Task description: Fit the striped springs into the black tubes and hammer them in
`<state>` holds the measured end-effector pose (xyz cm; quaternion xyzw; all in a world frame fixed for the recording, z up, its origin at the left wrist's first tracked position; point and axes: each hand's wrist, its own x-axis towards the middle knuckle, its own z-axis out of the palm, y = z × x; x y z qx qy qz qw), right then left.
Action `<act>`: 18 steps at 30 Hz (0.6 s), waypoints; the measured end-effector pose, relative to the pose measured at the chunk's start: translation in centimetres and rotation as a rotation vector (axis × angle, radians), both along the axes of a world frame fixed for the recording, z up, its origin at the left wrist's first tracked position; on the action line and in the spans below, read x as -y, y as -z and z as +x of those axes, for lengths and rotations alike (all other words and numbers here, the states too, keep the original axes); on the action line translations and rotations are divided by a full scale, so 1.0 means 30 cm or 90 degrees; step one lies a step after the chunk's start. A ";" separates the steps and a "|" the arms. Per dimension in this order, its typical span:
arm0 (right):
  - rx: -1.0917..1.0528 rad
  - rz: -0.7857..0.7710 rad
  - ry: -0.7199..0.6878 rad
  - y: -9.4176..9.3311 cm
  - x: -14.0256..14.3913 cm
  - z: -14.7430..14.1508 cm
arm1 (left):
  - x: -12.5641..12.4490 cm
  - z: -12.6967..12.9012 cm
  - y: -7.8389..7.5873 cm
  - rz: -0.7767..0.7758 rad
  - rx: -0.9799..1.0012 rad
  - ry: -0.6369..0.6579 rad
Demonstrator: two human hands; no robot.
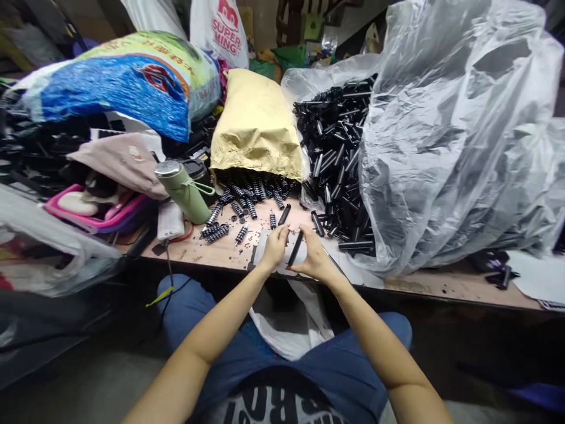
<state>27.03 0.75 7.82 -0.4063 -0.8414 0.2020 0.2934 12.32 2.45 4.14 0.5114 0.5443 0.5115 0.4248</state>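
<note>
Between the thumb and fingers of my right hand [315, 257] is a slim black tube [295, 249], gripped near its two ends and slanting over the white sheet [348, 265]. Just left of it, my left hand [276, 247] has its fingers pressed together; whatever they hold, if anything, is hidden. Beyond my left fingertips lies another black tube [285, 214], with a short ribbed black-and-silver piece [272, 221] beside it. More ribbed pieces [218, 233] are scattered to the left, among tiny brown bits on the tabletop.
A yellow paper sack [256, 123] spills ribbed pieces at the back. Right of it, many black tubes [338, 147] are heaped against a large clear plastic bag [432, 135]. A green flask [185, 191], a white power bank [170, 221] and a pink basket [83, 215] stand left.
</note>
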 end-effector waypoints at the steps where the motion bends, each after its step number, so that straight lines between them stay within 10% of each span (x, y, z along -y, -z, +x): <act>1: 0.012 -0.018 0.027 0.032 -0.009 0.008 | -0.004 0.009 0.016 0.022 -0.111 -0.007; 6: -0.043 -0.039 0.167 0.200 -0.046 0.047 | -0.023 -0.107 -0.047 0.231 -0.390 -0.138; 9: -0.099 -0.026 0.182 0.254 -0.047 0.067 | -0.037 -0.431 -0.189 0.326 -0.406 -0.438; 12: -0.127 -0.003 0.185 0.270 -0.039 0.074 | -0.066 -0.821 -0.311 0.124 -0.466 -0.741; 15: -0.116 0.008 0.184 0.268 -0.039 0.070 | -0.123 -1.079 -0.360 -0.110 -0.471 -0.717; 18: -0.093 0.006 0.180 0.266 -0.045 0.069 | -0.180 -1.194 -0.387 -0.061 -0.286 -0.591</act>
